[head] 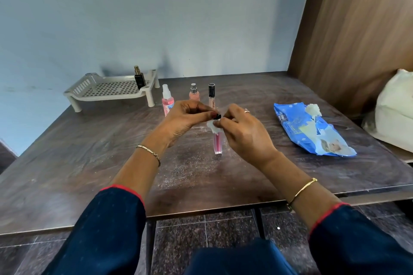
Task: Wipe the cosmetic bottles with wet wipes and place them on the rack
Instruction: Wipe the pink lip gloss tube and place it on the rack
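**A:** Item one, pink gloss tube (pixel 217 143): where was it?

**B:** It was upright between your hands, over the middle of the table (pixel 89 152), with its black cap (pixel 218 116) uppermost. I could not tell whether its base touched the table.

**A:** Fingers?

**B:** Left hand (pixel 187 116): fingers (pixel 201 107) curled, pinching the cap. Right hand (pixel 243 129): fingers pressing a wet wipe (pixel 212 124) against the tube's neck.

**A:** Handling note for the wiping step?

**B:** In my judgement, you needed a firm pinch on the cap. The wipe had to wrap right round the clear body and be drawn down to the base. You also had to turn the tube so every face was covered. A tube that slim would probably be slick once wet, so a loose pinch could have dropped it.

**A:** Remaining stock?

**B:** Three stood in a row behind your hands, not yet shelved: pink spray bottle (pixel 167 99), peach bottle (pixel 194 94), black-capped tube (pixel 211 95). The rack (pixel 111 90) was at far left, with one black bottle (pixel 139 79) on it. The blue wipes pack (pixel 312 134) lay to the right, a wipe poking from its opening.
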Motion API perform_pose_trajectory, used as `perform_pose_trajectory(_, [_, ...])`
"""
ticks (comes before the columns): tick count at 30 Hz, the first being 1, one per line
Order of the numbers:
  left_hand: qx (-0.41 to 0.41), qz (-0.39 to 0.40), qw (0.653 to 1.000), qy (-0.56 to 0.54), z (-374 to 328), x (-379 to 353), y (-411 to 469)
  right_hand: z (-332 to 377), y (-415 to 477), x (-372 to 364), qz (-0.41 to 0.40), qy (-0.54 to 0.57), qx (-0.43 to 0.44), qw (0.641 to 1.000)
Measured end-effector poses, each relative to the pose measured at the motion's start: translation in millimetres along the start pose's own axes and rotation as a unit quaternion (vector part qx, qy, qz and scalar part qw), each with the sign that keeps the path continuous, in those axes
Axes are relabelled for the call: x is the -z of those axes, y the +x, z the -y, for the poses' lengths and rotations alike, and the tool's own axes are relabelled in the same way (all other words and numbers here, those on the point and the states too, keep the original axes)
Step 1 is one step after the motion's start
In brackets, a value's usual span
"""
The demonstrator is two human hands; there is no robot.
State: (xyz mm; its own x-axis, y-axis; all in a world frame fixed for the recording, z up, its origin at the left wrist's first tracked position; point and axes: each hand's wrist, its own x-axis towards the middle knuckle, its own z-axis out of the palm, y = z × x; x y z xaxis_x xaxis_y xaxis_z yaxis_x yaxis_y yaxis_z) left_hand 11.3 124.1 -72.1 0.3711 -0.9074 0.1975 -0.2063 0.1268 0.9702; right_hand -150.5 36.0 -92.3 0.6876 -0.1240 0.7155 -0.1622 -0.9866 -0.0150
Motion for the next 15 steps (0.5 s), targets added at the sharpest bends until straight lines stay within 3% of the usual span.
perform_pose_trajectory(3, [-0.008,-0.001,1.000,-0.006,1.1,-0.3,-0.7,3.4,-0.9,-0.2,-0.018,-0.009,0.013,1.000])
perform_pose_trajectory(11, [-0.005,-0.015,1.000,-0.015,8.6,10.4,-5.2,-1.0,-39.1,-19.6,0.174,0.034,0.015,0.984])
perform_pose_trajectory(15, [-0.021,-0.010,0.999,-0.046,9.8,15.9,-12.9,-3.2,-33.5,-14.1,0.062,0.144,-0.106,0.982])
